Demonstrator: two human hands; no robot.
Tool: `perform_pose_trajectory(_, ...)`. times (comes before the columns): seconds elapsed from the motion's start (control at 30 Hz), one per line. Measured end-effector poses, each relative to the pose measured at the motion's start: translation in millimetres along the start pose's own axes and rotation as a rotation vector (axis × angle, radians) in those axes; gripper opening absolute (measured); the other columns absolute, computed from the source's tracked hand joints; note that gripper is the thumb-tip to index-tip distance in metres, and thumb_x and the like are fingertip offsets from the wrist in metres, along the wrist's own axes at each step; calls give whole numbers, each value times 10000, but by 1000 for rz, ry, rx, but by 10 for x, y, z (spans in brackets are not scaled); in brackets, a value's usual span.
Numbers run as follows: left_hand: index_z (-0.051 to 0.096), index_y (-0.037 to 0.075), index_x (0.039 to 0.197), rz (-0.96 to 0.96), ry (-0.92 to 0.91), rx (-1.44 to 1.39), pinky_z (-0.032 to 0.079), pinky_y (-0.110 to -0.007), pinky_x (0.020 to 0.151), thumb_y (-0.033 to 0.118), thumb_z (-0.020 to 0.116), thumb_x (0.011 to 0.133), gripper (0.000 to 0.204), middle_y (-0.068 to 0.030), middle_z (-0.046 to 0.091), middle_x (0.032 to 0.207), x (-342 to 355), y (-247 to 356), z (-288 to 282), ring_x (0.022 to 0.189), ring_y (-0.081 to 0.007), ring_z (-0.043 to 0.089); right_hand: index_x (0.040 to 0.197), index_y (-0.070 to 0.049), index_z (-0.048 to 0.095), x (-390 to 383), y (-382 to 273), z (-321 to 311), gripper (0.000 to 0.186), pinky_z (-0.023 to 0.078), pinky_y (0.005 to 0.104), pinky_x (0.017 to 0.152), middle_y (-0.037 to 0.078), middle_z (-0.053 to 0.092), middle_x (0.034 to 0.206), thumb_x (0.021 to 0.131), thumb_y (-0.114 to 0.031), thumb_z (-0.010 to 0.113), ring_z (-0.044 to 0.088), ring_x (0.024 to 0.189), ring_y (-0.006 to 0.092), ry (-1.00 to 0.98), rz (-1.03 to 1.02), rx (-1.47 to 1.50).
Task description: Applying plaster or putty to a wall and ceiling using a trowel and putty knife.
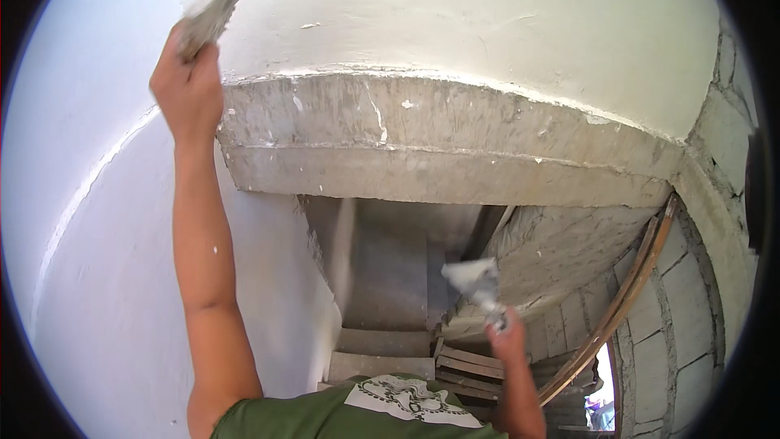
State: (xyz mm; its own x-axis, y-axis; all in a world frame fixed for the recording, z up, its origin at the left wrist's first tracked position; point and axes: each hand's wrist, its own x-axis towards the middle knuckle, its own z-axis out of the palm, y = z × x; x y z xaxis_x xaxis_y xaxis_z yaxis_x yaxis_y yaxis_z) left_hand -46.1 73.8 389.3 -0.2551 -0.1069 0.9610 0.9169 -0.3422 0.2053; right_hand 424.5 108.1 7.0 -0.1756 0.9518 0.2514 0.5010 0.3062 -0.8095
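Raised high at the upper left, my left hand (191,85) grips a flat grey trowel (219,10) smeared with whitish plaster. Its blade tilts up to the right in front of the pale wall, and I cannot tell whether it touches the surface. Lower down on the right, my right hand (509,337) is closed round the handle of a putty knife (475,276). White paste coats that blade, which points up and left, slightly blurred, apart from the walls.
A smooth off-white wall (455,20) ends at a bare concrete beam (439,134). Below it, steps (382,366) lead down. Curved-looking wooden boards (626,301) lean at the right before a block wall (678,309). A white-coated wall (106,276) stands at the left.
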Motion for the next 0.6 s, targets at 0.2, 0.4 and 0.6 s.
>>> perform_pose_trajectory(0.2,617,-70,1107,-553,217,-332,493,-308,829,-11,653,819,296,-105,676,1033,-1381,-47,-582,915,-175,627,1255,7,613,1270,-2151,-927,385,507,414,890,217,673,1136,904,-149,622,665,1019,341,375,-638,-220)
perform_pose_trajectory(0.4,598,-76,1134,-1126,10,-459,474,-313,900,-40,606,791,345,-109,666,1080,-3105,189,-922,979,-180,628,1198,-285,657,1883,-4078,-399,370,540,370,636,85,593,865,848,-168,694,630,747,262,560,-1243,-579)
perform_pose_trajectory(0.6,604,-74,1143,-1343,-122,-416,476,-305,903,-59,566,782,364,-106,679,1071,-3752,254,-1434,982,-187,642,1031,-248,684,2360,-4809,686,259,525,331,537,38,573,815,805,-123,666,639,709,202,605,-1528,-729)
